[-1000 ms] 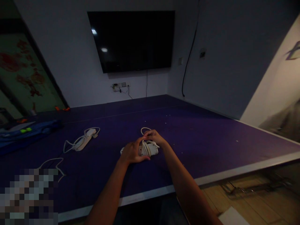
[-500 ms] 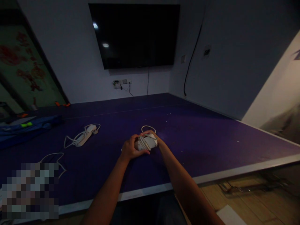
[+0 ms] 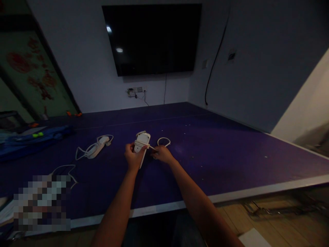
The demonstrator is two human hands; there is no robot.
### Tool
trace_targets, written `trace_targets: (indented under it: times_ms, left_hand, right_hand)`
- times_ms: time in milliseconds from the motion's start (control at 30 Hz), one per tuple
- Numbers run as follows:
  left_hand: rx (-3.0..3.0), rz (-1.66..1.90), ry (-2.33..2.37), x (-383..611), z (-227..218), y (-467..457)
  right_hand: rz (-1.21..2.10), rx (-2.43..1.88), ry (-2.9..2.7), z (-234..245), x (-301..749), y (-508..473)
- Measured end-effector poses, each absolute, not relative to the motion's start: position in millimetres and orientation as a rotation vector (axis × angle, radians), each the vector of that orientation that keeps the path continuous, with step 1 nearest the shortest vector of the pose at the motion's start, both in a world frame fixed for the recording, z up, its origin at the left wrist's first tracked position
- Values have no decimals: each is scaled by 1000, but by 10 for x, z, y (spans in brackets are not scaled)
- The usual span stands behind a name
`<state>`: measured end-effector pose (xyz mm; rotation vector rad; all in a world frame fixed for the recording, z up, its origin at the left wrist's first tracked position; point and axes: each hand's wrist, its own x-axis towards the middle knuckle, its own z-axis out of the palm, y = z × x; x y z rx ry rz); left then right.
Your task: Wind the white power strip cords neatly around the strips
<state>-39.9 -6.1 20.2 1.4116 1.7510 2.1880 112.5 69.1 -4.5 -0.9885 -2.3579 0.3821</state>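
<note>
My left hand [image 3: 133, 156] grips a white power strip [image 3: 143, 139], which is tilted up above the purple table. White cord is wound around the strip's middle, and a length of it runs right to my right hand [image 3: 163, 153], whose fingers are closed on it. A loop of the white cord [image 3: 163, 138] stands out just beyond my right hand. Further left on the table lies another white power strip [image 3: 99, 147] with its cord in loose coils on top.
The purple tabletop [image 3: 218, 154] has a pale front edge and small white specks. Blue cloth [image 3: 48, 137] lies at the left, near orange items [image 3: 74, 114]. A pixelated patch covers things at the lower left. A television [image 3: 156, 39] hangs on the back wall.
My left hand has moved left and turned the power strip more upright. My right hand has come off the strip and now holds the cord out to its right.
</note>
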Motion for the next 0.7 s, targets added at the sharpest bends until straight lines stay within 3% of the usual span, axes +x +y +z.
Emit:
trace_targets:
  times_ms: [133,333,700]
  left_hand:
    - [1289,2216,1746,-408,243,-77]
    - [1253,2256,1681,-404,239,-79]
    - [1243,2262,1717,-454,223,-67]
  right_hand:
    - [88,-1130,-2348,-8,1177,645]
    - [-99,-1270,-2210,-14,1200,603]
    - [-54,-1774,-1624,-99,1742,849]
